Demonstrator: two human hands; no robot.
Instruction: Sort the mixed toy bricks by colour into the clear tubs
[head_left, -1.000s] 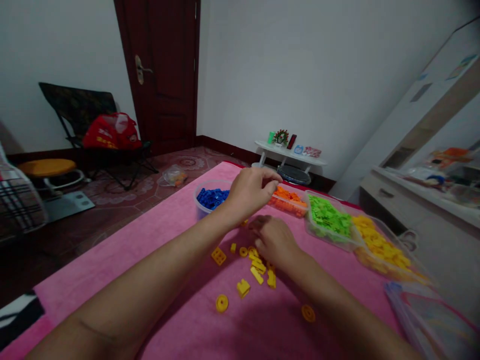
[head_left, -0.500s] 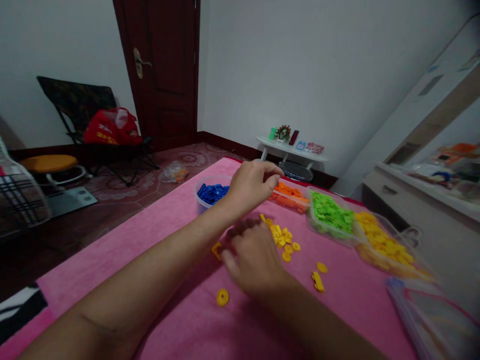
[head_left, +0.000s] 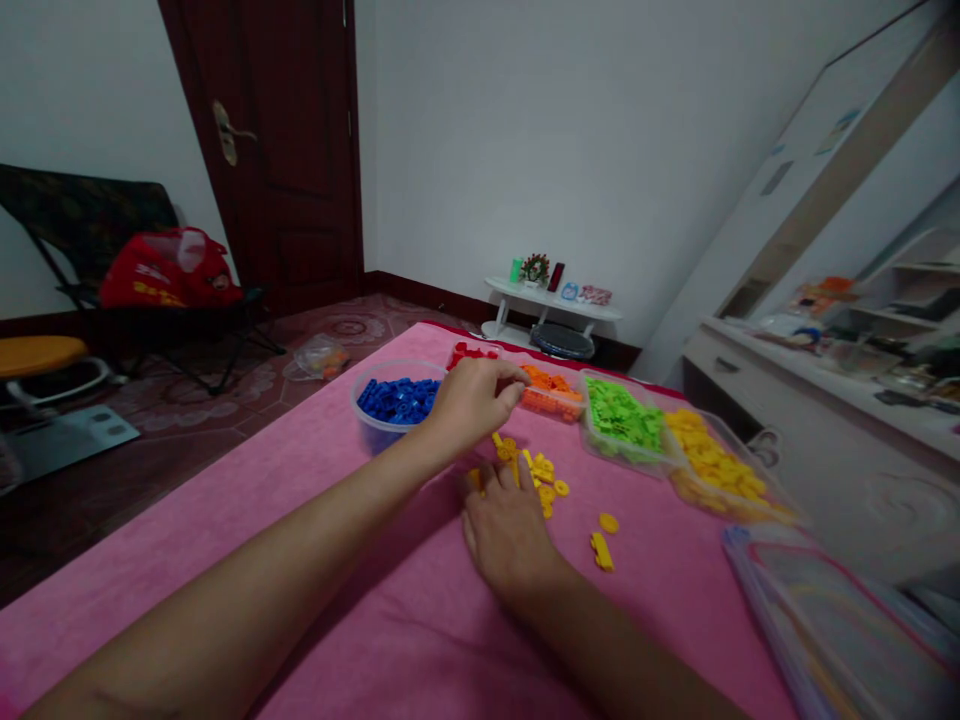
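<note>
My right hand [head_left: 508, 530] lies palm down on the pink cloth [head_left: 420, 610], its fingers spread against a loose group of yellow toy bricks [head_left: 541, 468]. Some of those bricks are hidden under and behind the fingers. My left hand [head_left: 474, 400] is raised beyond it, between the round tub of blue bricks [head_left: 397, 402] and the box of orange bricks [head_left: 553, 393]. Its thumb and fingers are curled close together; whether a small piece sits between them I cannot make out. A yellow disc [head_left: 608, 523] and a longer yellow brick [head_left: 601, 552] lie apart, to the right.
Along the far side stand boxes of red bricks [head_left: 472, 352], green bricks [head_left: 624, 415] and yellow bricks [head_left: 712, 458]. A clear plastic case or bag [head_left: 832, 610] lies at the right edge. Beyond the table are a low white shelf [head_left: 555, 297] and a folding chair [head_left: 82, 225].
My right hand swept left, then forward, pushing nearby yellow pieces into the group. The near-side disc is no longer visible. My left hand kept its pose while the view turned slightly right.
</note>
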